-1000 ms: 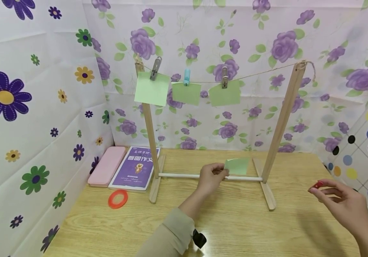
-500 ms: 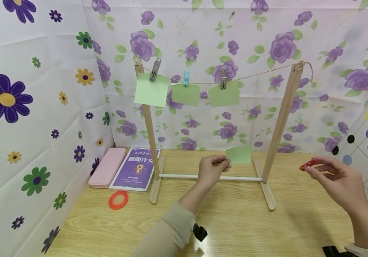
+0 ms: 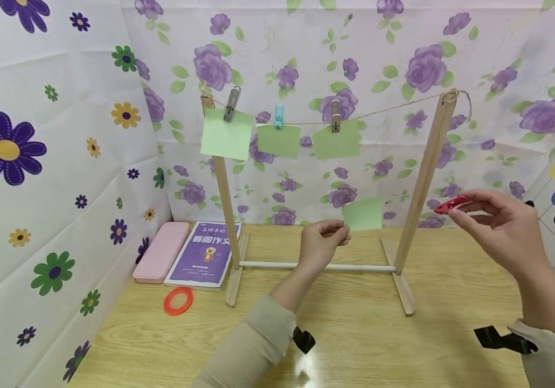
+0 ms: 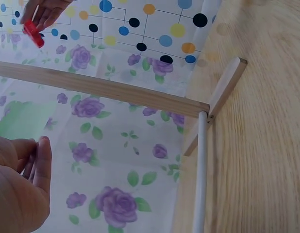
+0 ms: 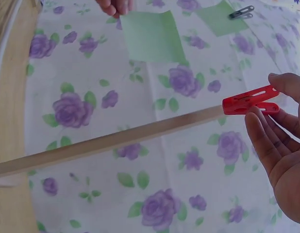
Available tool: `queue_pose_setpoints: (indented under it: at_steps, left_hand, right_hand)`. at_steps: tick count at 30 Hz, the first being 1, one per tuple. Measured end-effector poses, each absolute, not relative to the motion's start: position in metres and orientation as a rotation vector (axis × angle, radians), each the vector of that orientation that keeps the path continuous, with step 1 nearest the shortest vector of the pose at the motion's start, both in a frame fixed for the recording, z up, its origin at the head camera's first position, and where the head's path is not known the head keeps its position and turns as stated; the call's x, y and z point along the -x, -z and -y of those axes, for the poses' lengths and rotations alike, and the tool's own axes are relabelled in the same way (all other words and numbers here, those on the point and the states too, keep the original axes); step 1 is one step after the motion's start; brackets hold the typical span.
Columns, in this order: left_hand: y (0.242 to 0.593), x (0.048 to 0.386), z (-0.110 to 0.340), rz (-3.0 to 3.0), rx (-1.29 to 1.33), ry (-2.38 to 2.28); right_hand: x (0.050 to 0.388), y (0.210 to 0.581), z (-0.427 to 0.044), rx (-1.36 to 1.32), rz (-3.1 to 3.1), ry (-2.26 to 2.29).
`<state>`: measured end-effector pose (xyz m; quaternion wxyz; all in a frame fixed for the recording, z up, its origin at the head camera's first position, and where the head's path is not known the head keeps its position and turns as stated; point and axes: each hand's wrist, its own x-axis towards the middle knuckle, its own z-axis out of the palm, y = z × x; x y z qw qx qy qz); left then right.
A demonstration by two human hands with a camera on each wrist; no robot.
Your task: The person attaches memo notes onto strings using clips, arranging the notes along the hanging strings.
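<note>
My left hand pinches a green paper note by its lower left corner, in front of the flowered backdrop and below the string. Off to the right, my right hand holds a red clothespin between thumb and fingers, beside the right wooden post. On the string hang three green notes: the left note under a grey clothespin, the middle note under a blue clothespin, the right note under a brownish clothespin.
A white rod joins the two wooden posts near the table. Left of the frame lie a pink case, a purple book and an orange-red ring. Patterned cloth hangs behind and at both sides.
My left hand has lifted the green note higher above the white rod. My right hand has risen and moved left with the red clothespin, toward the right post. The hanging notes stay in place.
</note>
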<state>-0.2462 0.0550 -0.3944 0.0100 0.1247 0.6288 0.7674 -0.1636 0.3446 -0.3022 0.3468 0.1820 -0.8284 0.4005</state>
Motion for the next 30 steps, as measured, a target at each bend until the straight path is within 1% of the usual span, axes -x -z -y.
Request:
queue_pose_setpoints:
  at_steps: [6, 16, 30]
  left_hand:
    - [0.384, 0.247, -0.058, -1.93, -0.383, -2.438]
    - [0.364, 0.243, -0.061, -1.873, -0.408, -2.484]
    - [0.338, 0.238, -0.068, -1.821, -0.504, -2.519]
  right_hand:
    - [0.176, 0.277, -0.333, -0.603, 2.093, -1.061]
    - [0.187, 0.241, -0.316, -0.696, 2.075, -1.033]
    - [0.195, 0.196, -0.301, -0.72, 2.035, -0.947]
